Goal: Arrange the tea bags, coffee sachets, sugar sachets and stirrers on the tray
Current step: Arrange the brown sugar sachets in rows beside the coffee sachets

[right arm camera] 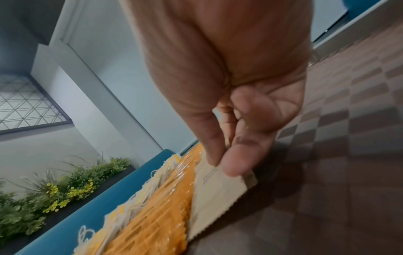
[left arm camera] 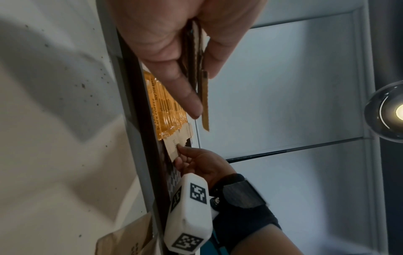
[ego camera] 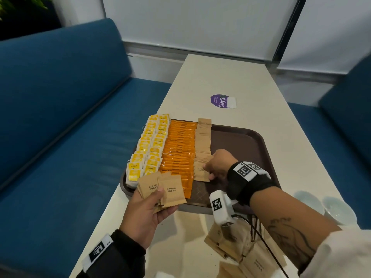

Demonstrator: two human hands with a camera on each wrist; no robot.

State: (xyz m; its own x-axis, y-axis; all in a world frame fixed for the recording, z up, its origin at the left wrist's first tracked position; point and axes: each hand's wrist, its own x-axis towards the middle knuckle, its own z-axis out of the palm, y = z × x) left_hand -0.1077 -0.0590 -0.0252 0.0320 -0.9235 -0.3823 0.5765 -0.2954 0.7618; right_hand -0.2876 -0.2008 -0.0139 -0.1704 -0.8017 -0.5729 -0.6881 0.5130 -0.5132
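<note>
A brown tray holds rows of yellow-tagged tea bags, orange coffee sachets and brown sugar sachets. My right hand pinches one brown sugar sachet at the near end of the sugar row. In the right wrist view, thumb and fingers pinch that sachet beside the orange sachets. My left hand holds a fan of several brown sugar sachets over the tray's near left corner; these sachets show edge-on under my thumb.
More brown sugar sachets and thin dark sticks lie on the white table in front of the tray. White cups stand at the right edge. A purple sticker sits beyond the tray. Blue benches flank the table.
</note>
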